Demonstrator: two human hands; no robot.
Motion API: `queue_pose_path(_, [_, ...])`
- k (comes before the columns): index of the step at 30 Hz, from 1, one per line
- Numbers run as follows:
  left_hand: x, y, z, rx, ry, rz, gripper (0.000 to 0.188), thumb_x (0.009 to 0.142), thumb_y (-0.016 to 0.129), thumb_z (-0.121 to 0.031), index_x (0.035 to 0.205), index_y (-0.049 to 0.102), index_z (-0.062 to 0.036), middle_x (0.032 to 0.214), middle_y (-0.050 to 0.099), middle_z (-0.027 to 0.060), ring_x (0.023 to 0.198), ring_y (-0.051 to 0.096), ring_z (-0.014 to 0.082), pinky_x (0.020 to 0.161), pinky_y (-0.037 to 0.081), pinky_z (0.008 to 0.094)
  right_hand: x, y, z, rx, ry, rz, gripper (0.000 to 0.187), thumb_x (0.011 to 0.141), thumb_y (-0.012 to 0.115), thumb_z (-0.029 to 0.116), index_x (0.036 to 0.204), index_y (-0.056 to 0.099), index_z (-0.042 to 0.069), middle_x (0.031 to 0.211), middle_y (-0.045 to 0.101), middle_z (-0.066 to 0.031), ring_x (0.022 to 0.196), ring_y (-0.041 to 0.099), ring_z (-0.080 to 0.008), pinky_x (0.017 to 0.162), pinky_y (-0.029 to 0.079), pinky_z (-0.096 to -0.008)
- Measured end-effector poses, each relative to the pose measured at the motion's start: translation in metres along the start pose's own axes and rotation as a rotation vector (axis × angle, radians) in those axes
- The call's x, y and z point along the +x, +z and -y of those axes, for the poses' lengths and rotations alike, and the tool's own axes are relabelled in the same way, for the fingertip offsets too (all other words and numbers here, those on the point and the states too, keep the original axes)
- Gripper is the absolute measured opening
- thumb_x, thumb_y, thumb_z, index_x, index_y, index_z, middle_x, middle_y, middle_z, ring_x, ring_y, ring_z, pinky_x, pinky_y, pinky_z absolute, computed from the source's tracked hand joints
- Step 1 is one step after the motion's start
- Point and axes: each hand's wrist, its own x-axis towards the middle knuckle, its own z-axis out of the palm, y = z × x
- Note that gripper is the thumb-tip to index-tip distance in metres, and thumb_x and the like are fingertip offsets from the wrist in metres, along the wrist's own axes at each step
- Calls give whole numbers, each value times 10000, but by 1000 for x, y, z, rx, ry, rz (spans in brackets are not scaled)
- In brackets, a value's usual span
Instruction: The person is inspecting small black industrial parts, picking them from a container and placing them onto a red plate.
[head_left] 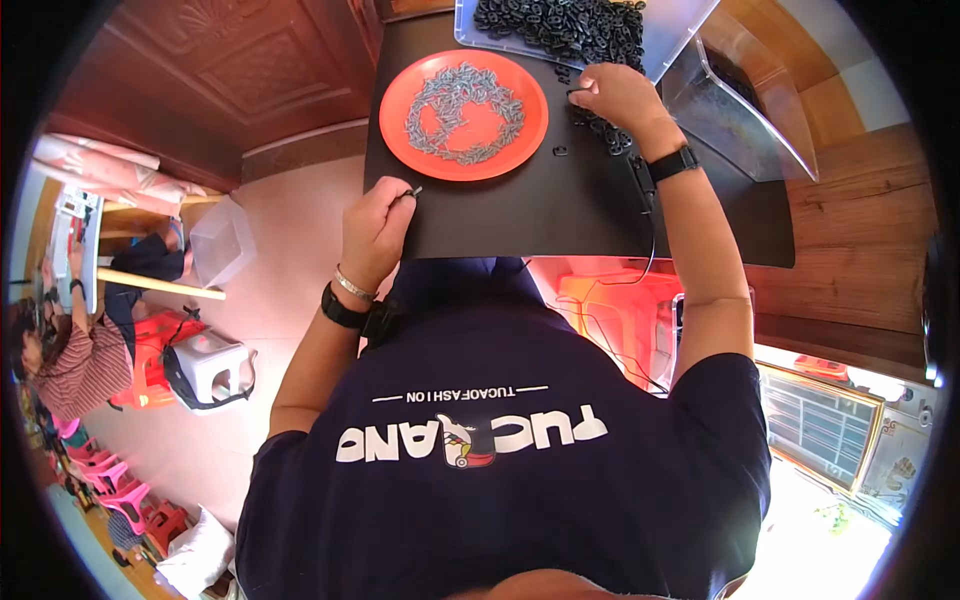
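A small black piece with a grey tip (411, 192) sits pinched between thumb and fingers of the closed left hand (378, 225), at the near left edge of the dark brown tabletop (500, 220). The right hand (622, 100), arm stretched far right, fingers curled, pinches a small black piece (577, 93) beside loose black pieces (615, 140). Left of it, a round orange-red plate (390, 120) bears thin grey metal pins (470, 84).

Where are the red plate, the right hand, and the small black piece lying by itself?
Red plate (536, 110), head view: its bare right rim.
Right hand (624, 98), head view: back of the hand.
Small black piece (560, 151), head view: its middle.
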Motion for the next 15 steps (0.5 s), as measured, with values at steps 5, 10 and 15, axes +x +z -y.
queue_pose_path(5, [-5,12,-1,-65,-3,-27,53,824,549,-50,831,578,-6,664,557,142,581,567,257,547,432,318,-3,-3,-12,-56,-52,68,257,750,669,317,848,635,81,827,661,-93,805,626,-296,707,486,-395])
queue_pose_path(10, [-4,16,1,-94,19,-49,55,825,548,-51,824,577,-4,656,559,136,572,564,245,542,429,315,-12,-1,-11,86,-80,94,225,741,697,272,831,625,79,783,647,-92,753,618,-279,668,480,-374])
queue_pose_path(15, [-2,15,-2,-107,22,-32,61,828,545,-53,827,575,-1,645,549,124,557,542,203,536,424,302,-31,-12,-7,612,-48,-49,96,804,680,124,828,629,46,727,620,1,706,585,-108,608,460,-273])
